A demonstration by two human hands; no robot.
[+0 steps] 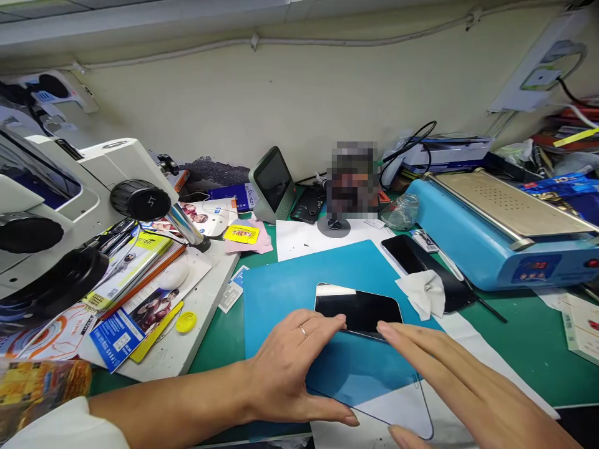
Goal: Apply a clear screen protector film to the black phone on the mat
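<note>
A clear glass panel with a thin dark border (pixel 365 390) is between my two hands, tilted over the blue mat and a white sheet. My left hand (pixel 292 368), with a ring on one finger, spans its left part, thumb at the near edge and fingertips at the far side. My right hand (pixel 463 380) spans the right part in the same way; its thumb tip shows at the near edge. Just beyond the fingertips lies a black phone screen (pixel 362 310) on the blue mat (pixel 290 290). Whether the panel touches the mat is unclear.
At left stands a microscope (pixel 140 196) over leaflets and a yellow lid (pixel 186 322). A blue heating plate machine (pixel 486 243) is at right, near a black phone (pixel 407 252), a crumpled tissue (pixel 423 293) and a glass jar (pixel 402 211). A small display (pixel 274 181) stands behind.
</note>
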